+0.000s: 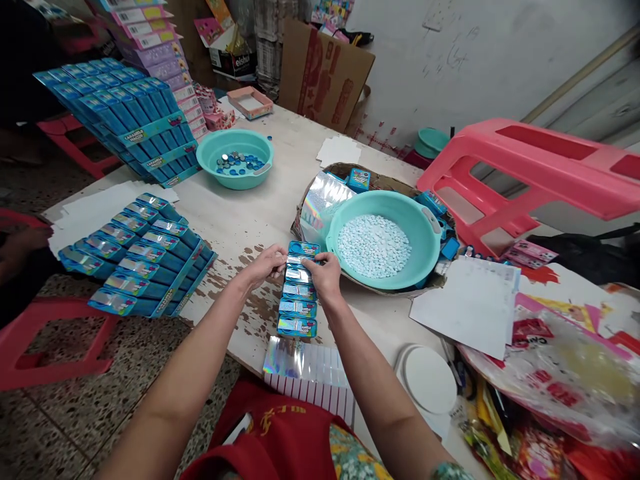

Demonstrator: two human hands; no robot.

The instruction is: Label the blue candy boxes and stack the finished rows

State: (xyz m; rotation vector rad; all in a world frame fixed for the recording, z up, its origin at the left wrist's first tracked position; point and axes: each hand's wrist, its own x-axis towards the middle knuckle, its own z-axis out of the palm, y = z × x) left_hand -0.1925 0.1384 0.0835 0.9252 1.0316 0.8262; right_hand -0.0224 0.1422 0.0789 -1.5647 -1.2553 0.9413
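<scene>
Together, left hand (269, 263) and right hand (327, 273) flank tins (299, 291).

Indoor light, moderate and fairly even; source out of view. Pale counter (290, 143) and white wall (465, 60) read brightest, wall a bit grey. Upper left corner goes near black, floor (150, 387) dim. Shadows soft. Glare: rainbow shine on the foil sheet (285, 360) by me and the one beside the bowl (367, 200); white streaks on the blue boxes (299, 308) at my grip (327, 272); highlights on the plastic bag (570, 353). Wide lens: red stool (540, 167) stretched, box stack (155, 47) leaning, my forearms (200, 363) drawn long. Edges soft, wall writing faint, small print mostly unreadable. Middle is clearest.
</scene>
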